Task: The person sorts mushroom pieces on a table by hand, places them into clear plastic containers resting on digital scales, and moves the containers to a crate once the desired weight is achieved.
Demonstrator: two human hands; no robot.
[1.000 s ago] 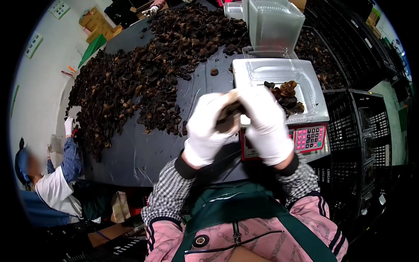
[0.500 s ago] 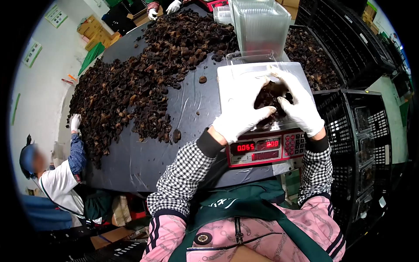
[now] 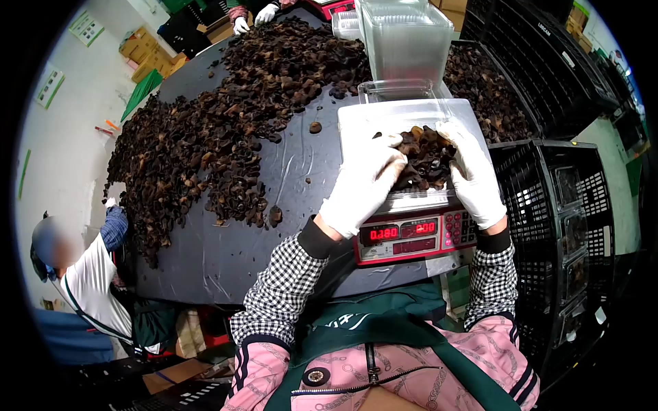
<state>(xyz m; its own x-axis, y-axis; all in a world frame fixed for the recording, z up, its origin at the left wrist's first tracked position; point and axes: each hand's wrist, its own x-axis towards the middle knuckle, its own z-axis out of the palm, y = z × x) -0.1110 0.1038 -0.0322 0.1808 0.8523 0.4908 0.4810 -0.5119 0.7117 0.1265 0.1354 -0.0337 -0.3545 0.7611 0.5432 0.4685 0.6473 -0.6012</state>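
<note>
A digital scale [image 3: 415, 241] with a red front panel and a pale platform stands before me; its left display reads about 0.380. On the platform sits a clear plastic box [image 3: 418, 201] filled with dark wood ear mushrooms [image 3: 423, 161]. My left hand [image 3: 367, 181], in a white glove, is closed at the box's left side, fingers curled by the mushrooms. At the right side my gloved right hand [image 3: 476, 179] grips the wall, its thumb and fingers bent round the rim. Behind them a clear plastic lid or tray [image 3: 397, 89] lies at the platform's back edge.
A wide heap of wood ear mushrooms [image 3: 199, 151] covers much of the dark table [image 3: 199, 274]. Stacked clear boxes [image 3: 408, 48] stand behind the scale. Black crates [image 3: 534, 205] are at the right. A co-worker [image 3: 92, 281] is at the left; another person's gloved hands [image 3: 253, 19] are at the far end.
My hands have moved apart from over the mushrooms to the box's two sides, uncovering the pile. The scale's reading rose from about 0.065 to 0.380.
</note>
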